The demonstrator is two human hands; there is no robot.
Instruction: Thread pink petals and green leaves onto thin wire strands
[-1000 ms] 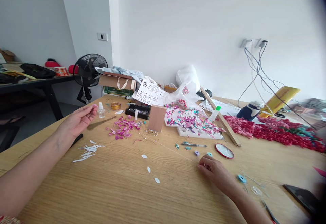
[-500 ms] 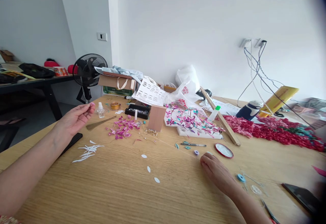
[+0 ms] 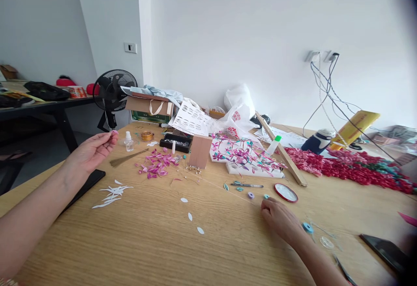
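Note:
At the left, my left hand (image 3: 96, 149) is raised above the table, its thumb and forefinger pinching a small pink thing (image 3: 114, 133) whose kind I cannot make out. My right hand (image 3: 282, 218) is low over the table at the right, fingers curled together. A fine pale thread (image 3: 224, 187) slants across the tabletop and ends at those fingertips; its far end is lost near the wooden block (image 3: 200, 151). Just beyond the right hand lie a teal spool (image 3: 266, 196) and a lilac spool (image 3: 250, 195). White petal-shaped pieces (image 3: 190, 216) are scattered between the hands.
Pink petals (image 3: 158, 163), a spray bottle (image 3: 129, 142) and a black tray (image 3: 176, 143) stand at left centre. Behind are flower sprays on white foam (image 3: 254, 169) and a wooden bar (image 3: 286, 158). Scissors (image 3: 343, 269) and a phone (image 3: 386, 251) lie at the right.
My right hand has shifted slightly to the right, uncovering more of the teal spool. My left hand has drawn a little to the left with the pink thing.

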